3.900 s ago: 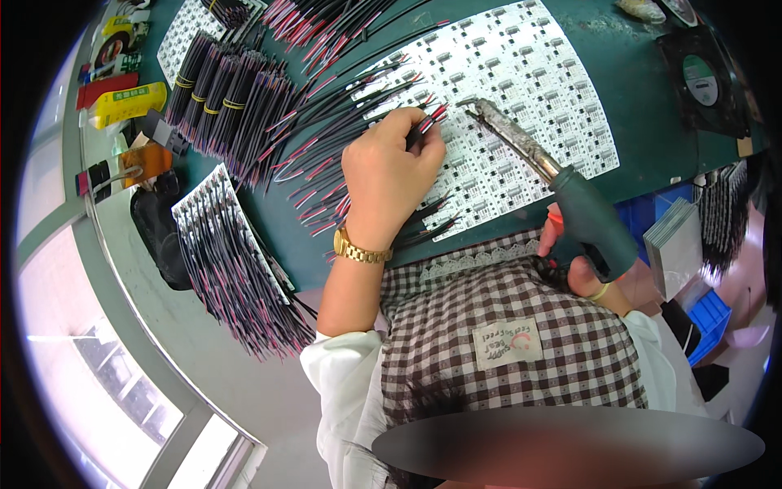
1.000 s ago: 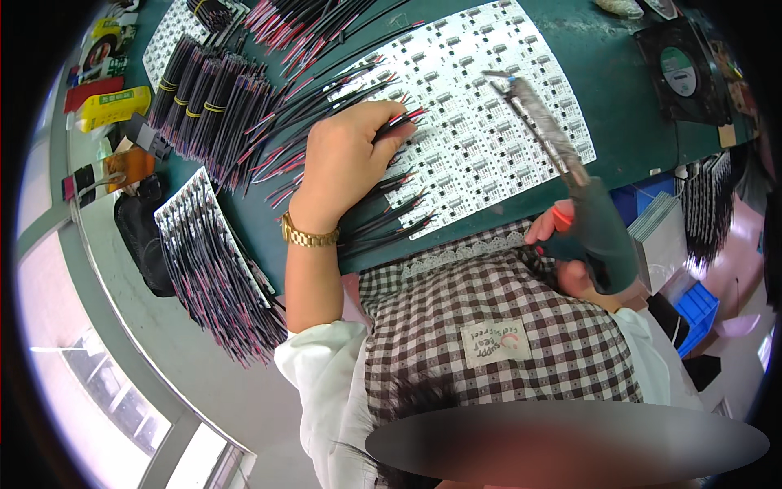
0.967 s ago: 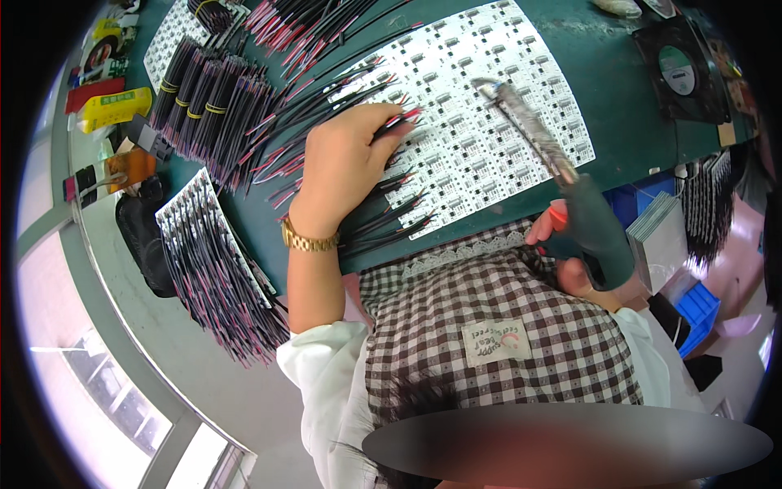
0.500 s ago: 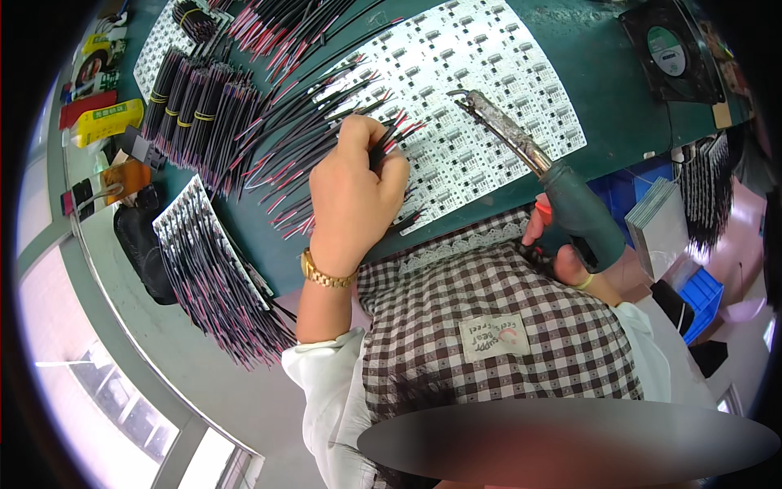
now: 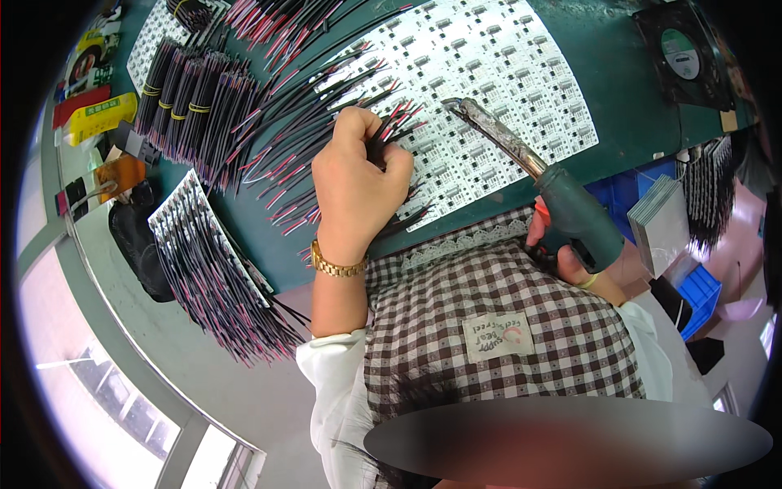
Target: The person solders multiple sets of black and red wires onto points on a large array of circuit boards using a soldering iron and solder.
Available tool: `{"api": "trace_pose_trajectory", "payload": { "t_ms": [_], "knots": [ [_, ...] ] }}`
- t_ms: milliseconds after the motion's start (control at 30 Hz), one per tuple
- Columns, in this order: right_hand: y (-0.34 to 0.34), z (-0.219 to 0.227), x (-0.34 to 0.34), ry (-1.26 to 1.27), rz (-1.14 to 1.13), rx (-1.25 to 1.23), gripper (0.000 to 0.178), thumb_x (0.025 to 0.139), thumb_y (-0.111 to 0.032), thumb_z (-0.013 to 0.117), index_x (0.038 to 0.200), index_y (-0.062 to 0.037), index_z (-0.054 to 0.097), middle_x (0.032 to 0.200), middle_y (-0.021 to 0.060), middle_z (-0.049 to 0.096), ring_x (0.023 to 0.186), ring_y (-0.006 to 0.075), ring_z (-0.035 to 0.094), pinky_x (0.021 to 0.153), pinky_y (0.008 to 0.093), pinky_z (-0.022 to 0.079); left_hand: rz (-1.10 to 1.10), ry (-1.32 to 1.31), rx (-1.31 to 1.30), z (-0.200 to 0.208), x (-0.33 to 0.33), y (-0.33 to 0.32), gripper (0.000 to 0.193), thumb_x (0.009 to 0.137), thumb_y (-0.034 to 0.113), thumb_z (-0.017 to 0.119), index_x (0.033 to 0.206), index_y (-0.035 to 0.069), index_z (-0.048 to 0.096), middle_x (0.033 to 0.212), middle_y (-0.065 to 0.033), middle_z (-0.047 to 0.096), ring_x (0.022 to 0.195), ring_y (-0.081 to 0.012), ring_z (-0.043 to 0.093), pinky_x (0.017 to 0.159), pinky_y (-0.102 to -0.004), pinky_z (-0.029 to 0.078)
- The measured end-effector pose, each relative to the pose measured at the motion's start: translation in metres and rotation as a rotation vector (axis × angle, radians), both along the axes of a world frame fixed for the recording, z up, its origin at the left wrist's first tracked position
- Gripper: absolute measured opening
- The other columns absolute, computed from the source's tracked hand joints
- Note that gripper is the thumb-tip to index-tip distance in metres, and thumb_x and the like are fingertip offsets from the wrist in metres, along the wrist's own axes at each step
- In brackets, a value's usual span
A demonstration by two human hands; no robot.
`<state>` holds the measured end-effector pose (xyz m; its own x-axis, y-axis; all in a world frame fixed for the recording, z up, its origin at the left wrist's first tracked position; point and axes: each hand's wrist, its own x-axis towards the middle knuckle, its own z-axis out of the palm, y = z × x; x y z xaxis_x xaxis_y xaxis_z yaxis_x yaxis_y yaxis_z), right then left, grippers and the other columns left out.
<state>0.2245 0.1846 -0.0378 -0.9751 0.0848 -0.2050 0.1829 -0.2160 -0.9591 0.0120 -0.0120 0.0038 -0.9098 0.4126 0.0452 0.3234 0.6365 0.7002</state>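
My left hand [image 5: 358, 175] is closed on a bunch of black wires [image 5: 376, 147] with red and white stripped ends, held over the left edge of the white circuit board panel [image 5: 464, 73]. The far ends of those wires are hidden under my fingers. My right hand [image 5: 570, 262], near the table's front edge, is wrapped round a soldering iron [image 5: 580, 213] with a dark green grip and a red part beside the fingers. Its metal tip hangs over the middle of the panel, right of my left hand. More loose wires [image 5: 285, 147] fan out left of the panel.
Rubber-banded wire bundles [image 5: 183, 98] lie at the back left. A wired panel [image 5: 199, 244] overhangs the table's left front edge. A black fan [image 5: 683, 55] stands at the back right. Below on the right are stacked boards [image 5: 661, 216] and a blue bin [image 5: 702, 300].
My left hand has shifted slightly right, still closed on the wires. The soldering iron's tip has moved a little left and toward me over the panel. The whole view has shifted slightly.
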Motion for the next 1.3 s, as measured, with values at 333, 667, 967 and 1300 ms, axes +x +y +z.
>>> {"api": "trace_pose_trajectory", "payload": {
  "t_ms": [333,667,967,1300],
  "knots": [
    [-0.002,-0.008,-0.002,0.097,0.006,0.055,0.081,0.084,-0.061,0.057,0.137,-0.0026,0.04,0.087,0.006,0.054,0.077,0.0138,0.052,0.069,0.0277,0.043,0.08,0.029,0.259,-0.02,0.004,-0.006,0.026,0.075,0.004,0.075,0.089,0.006,0.053,0.07,-0.0076,0.06,0.05,-0.0177,0.052,0.052,-0.028,0.045],
    [0.003,-0.007,0.002,0.084,0.001,0.076,0.075,0.086,-0.053,0.056,0.135,0.0003,0.039,0.088,0.0061,0.055,0.076,0.0134,0.053,0.069,0.0285,0.044,-0.076,0.346,0.236,-0.006,0.0,0.0,0.018,0.07,0.001,0.076,0.085,0.003,0.067,0.076,-0.0072,0.065,0.062,-0.0127,0.057,0.055,-0.0226,0.044],
    [0.004,-0.009,-0.001,0.141,0.04,0.114,0.074,0.085,-0.054,0.057,0.134,-0.0003,0.04,0.086,0.006,0.055,0.074,0.0137,0.053,0.068,0.0283,0.042,-0.035,0.38,0.257,-0.01,0.004,0.003,0.017,0.066,-0.003,0.071,0.081,0.004,0.067,0.065,-0.0032,0.059,0.049,-0.0104,0.05,0.048,-0.0226,0.041],
    [0.003,-0.004,0.003,0.036,0.073,0.039,0.072,0.085,-0.055,0.057,0.128,0.0013,0.043,0.084,0.0056,0.054,0.073,0.0135,0.052,0.067,0.0278,0.042,-0.082,0.134,0.092,-0.011,0.005,0.002,0.013,0.073,0.002,0.07,0.085,0.001,0.068,0.069,0.0026,0.06,0.052,0.0001,0.044,0.049,-0.0158,0.037]
  ]
}}
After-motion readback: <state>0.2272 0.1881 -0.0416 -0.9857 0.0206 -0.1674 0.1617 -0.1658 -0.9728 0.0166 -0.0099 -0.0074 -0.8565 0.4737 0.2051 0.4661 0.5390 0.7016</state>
